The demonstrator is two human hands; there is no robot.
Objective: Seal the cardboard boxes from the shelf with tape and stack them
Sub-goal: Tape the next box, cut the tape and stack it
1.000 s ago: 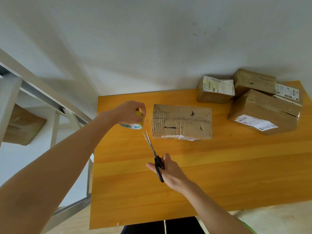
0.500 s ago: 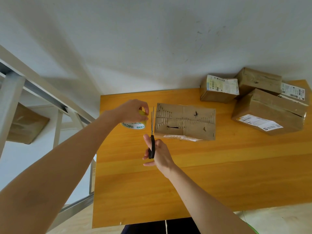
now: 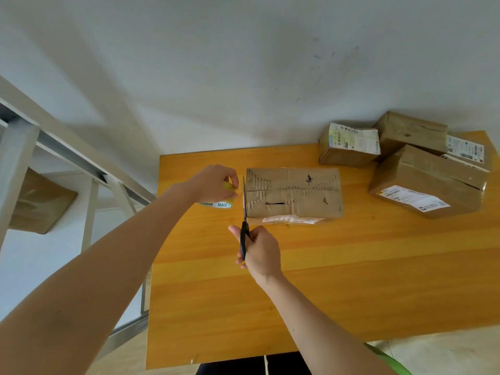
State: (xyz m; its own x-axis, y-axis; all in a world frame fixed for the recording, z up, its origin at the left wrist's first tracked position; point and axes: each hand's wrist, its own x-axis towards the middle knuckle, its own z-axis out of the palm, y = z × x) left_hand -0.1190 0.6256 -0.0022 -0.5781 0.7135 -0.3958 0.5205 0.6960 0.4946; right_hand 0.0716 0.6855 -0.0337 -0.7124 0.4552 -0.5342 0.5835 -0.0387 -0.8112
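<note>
A flat, worn cardboard box (image 3: 293, 193) lies in the middle of the wooden table (image 3: 351, 280). Just left of it my left hand (image 3: 213, 182) grips a tape roll (image 3: 217, 204) with a white core printed "MADE IN CHINA". My right hand (image 3: 258, 251) holds black-handled scissors (image 3: 244, 220) pointing away from me. Their blades stand upright in the gap between the roll and the box's left end. Whether the blades are apart I cannot tell.
Three taped boxes with shipping labels are piled at the table's far right corner (image 3: 422, 182). A metal shelf frame (image 3: 92, 185) stands at the left with a cardboard box (image 3: 38, 201) on it. A white wall rises behind the table.
My right hand has carried the scissors forward and turned them upright, from slanting near the table's middle to the gap beside the box. My left hand stays on the tape roll.
</note>
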